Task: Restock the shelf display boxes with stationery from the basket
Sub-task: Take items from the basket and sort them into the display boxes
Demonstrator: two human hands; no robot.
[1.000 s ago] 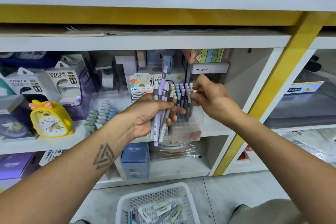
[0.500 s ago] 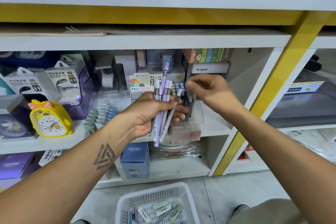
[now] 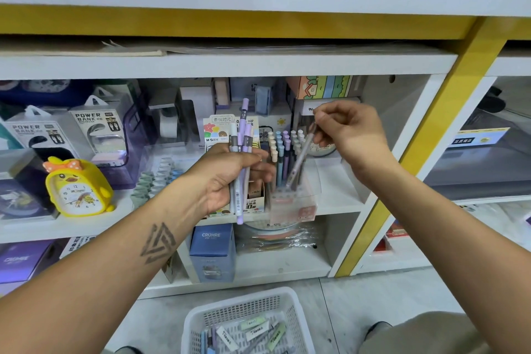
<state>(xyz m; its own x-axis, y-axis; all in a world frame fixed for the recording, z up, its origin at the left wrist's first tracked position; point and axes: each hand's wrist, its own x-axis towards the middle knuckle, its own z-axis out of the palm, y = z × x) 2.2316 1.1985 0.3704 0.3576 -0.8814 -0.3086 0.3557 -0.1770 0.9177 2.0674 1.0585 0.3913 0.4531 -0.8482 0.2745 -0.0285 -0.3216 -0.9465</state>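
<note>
- Head view: left hand (image 3: 230,178), mid-frame, curls its fingers round a bunch of pens (image 3: 240,158) held upright, purple and white barrels sticking out above and below the fist.
- Right hand (image 3: 349,135), right of centre, pinches the top of a single pen (image 3: 301,156) between thumb and fingertips; that pen is tilted, its lower end down at the display box (image 3: 293,204).
- Display box sits on the middle shelf (image 3: 339,198), centre frame, clear-fronted, with capped pens standing in rows inside, just right of the left hand.
- Basket (image 3: 250,322), white and perforated, sits on the floor at bottom centre, holding erasers and a few pens.
- Yellow duck clock (image 3: 77,187) stands on the same shelf at the left; power bank packs (image 3: 97,129) behind it, upper left.
</note>
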